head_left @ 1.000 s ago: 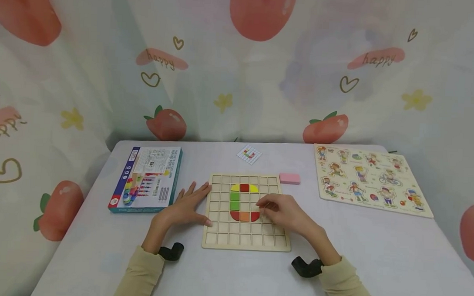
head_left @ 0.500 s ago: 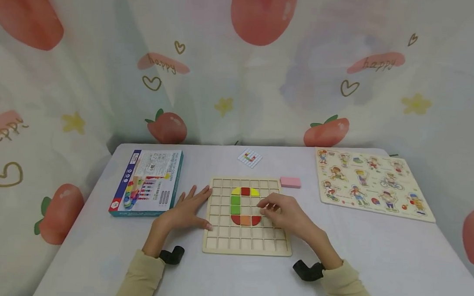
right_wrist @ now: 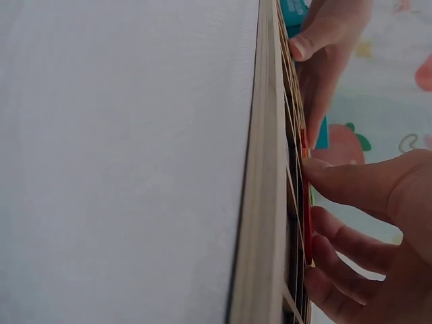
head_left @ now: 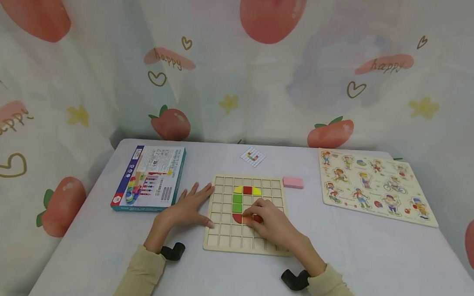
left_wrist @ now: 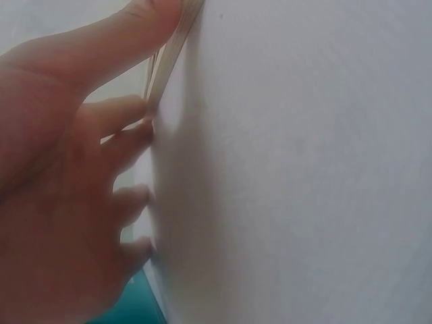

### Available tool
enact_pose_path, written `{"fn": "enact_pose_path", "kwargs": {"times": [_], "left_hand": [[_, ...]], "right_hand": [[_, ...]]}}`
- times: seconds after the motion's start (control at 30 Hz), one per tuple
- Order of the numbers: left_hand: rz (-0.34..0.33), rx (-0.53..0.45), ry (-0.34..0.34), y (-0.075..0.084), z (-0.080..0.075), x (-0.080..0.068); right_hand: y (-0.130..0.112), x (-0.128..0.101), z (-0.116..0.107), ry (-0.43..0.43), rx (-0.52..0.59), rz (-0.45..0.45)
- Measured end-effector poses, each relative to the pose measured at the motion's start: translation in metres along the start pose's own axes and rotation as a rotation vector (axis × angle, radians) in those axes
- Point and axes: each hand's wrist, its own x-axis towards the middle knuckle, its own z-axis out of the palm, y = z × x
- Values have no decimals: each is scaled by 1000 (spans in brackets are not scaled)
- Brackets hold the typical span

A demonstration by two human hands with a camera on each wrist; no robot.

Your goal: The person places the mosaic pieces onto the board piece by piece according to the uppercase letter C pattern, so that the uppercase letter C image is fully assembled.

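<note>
A wooden grid board lies on the table with coloured tiles in its squares. Yellow quarter-rounds flank a red square tile. Green tiles run down the left side, and red rounded tiles sit in the lower row. My right hand is over that row, its thumb and curled fingers pinching at the orange tile between the red ones; fingers partly hide it. My left hand lies spread at the board's left edge; in the left wrist view its thumb touches the edge.
A boxed toy lies left of the left hand. Behind the board is a small pattern card; a pink block sits by its far right corner. A wooden picture puzzle lies on the right.
My right hand has moved left and nearer, from the right side of the tile shape to the orange tile in the lower row. My left hand keeps its place at the board.
</note>
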Motion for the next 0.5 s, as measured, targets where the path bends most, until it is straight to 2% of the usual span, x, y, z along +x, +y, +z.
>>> {"fn": "enact_pose_path", "kwargs": {"times": [0.5], "left_hand": [[-10, 10, 2, -1, 2, 2]], "right_hand": [[2, 2, -1, 7, 11, -29]]}}
